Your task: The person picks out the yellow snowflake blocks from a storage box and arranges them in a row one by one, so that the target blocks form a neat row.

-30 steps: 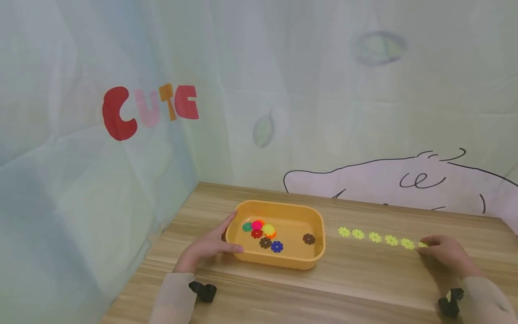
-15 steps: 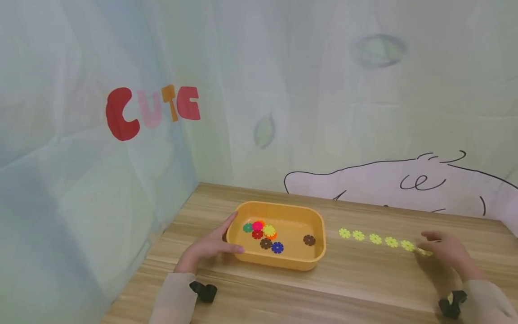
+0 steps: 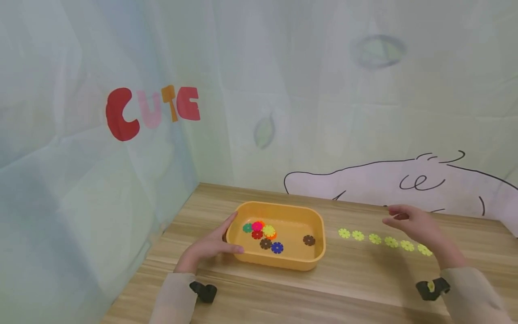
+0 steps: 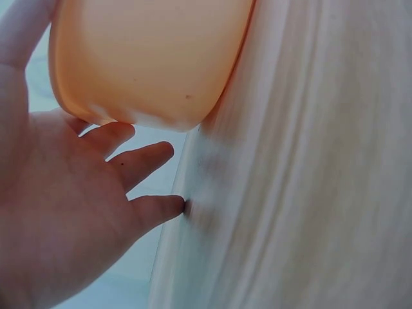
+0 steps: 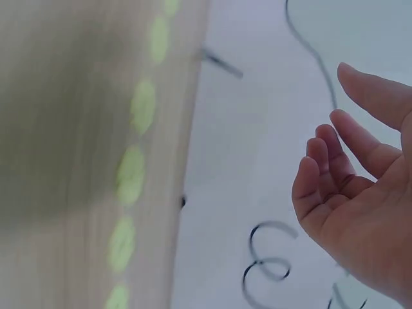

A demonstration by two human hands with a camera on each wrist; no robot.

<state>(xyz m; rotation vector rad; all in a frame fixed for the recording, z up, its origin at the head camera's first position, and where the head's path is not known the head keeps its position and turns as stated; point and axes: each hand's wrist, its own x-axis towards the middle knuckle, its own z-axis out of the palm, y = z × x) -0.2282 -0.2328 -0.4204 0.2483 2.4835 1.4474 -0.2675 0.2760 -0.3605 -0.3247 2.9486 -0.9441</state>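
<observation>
An orange-yellow plastic tray (image 3: pixel 279 264) stands on the table. My left hand (image 3: pixel 208 246) holds its left end, thumb at the front and index finger toward the back; in the left wrist view, fingertips (image 4: pixel 158 156) spread by the tray's end wall (image 4: pixel 154 64). Inside lie notched flower-shaped plastic discs, including a blue disc (image 3: pixel 277 248), a green disc (image 3: pixel 247 228), a yellow disc (image 3: pixel 269 230) and a lone brown disc (image 3: pixel 309 240). Right of the tray runs a row of several yellow discs (image 3: pixel 390 242). My right hand (image 3: pixel 418 227) hovers over it, fingers loosely bent, nothing in them.
A wood-grain table (image 3: pixel 323 292) carries everything. Fabric walls (image 3: pixel 259 90) close in the back and left side, with red, pink and orange letters (image 3: pixel 121 114) on the left one. Black wrist mounts (image 3: pixel 433 288) sit at both sleeves.
My right hand has let go of the yellow disc at the row's right end, then risen and moved left. My left hand and the tray have stayed in place.
</observation>
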